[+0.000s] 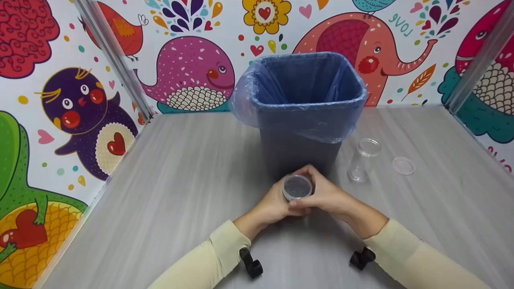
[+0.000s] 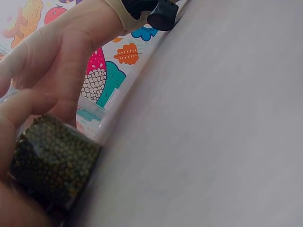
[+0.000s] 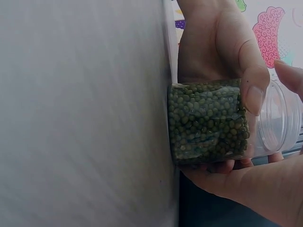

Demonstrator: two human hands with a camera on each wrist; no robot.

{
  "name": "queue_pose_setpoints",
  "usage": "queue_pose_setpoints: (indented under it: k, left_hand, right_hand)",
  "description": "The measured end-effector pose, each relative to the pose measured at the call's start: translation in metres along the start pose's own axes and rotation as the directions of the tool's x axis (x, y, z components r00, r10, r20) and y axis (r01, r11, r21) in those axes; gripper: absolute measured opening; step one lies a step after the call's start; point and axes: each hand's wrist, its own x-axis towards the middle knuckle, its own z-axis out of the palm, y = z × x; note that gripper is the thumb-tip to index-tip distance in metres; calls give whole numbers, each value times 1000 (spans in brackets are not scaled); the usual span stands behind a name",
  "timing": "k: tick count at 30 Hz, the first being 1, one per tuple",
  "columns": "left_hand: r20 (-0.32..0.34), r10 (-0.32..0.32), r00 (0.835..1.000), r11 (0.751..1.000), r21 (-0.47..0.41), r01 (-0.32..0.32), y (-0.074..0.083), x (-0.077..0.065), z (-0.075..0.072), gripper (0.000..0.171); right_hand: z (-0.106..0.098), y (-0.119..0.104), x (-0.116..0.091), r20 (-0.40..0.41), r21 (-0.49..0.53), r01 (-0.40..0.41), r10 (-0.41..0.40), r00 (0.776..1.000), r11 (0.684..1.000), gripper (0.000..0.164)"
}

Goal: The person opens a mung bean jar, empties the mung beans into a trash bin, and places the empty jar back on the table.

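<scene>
A clear jar (image 3: 208, 123) stands upright on the table, filled most of the way with small green beans that look like mung beans. In the head view its round clear top (image 1: 297, 186) shows between the two hands, in front of the bin. My left hand (image 1: 274, 202) grips the jar's body from the left, thumb and fingers around it. My right hand (image 1: 331, 196) curls around the rim at the top, its thumb at the near side and fingers at the far side. The left wrist view shows the beans (image 2: 57, 161) low in the jar.
A dark bin (image 1: 299, 148) with a blue plastic liner (image 1: 309, 116) stands just beyond the hands. Right of it are a clear jar without a lid (image 1: 363, 162) and a loose clear lid (image 1: 403, 165). Printed cartoon walls (image 1: 192, 72) enclose the table (image 1: 180, 176).
</scene>
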Motion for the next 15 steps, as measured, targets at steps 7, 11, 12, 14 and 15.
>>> queue_pose_setpoints:
  k: [7,11,12,14,15]
  left_hand:
    - [0,-9,1000,1000,-3,9,0,0,0,91]
    - [-4,-26,1000,1000,17,26,1,0,0,84]
    - [-4,-25,1000,1000,16,25,1,-1,0,83]
    - [-2,-19,1000,1000,13,19,0,-1,0,82]
    - [-1,-13,1000,1000,7,13,0,-1,0,82]
  right_hand:
    - [0,0,0,37,-32,43,-42,998,999,77]
    - [2,2,2,50,-53,78,-76,996,996,74]
    - [2,3,2,53,-55,83,-80,995,995,74]
    - [2,3,2,54,-64,90,-86,995,994,73]
    - [2,4,2,54,-68,89,-85,995,994,73]
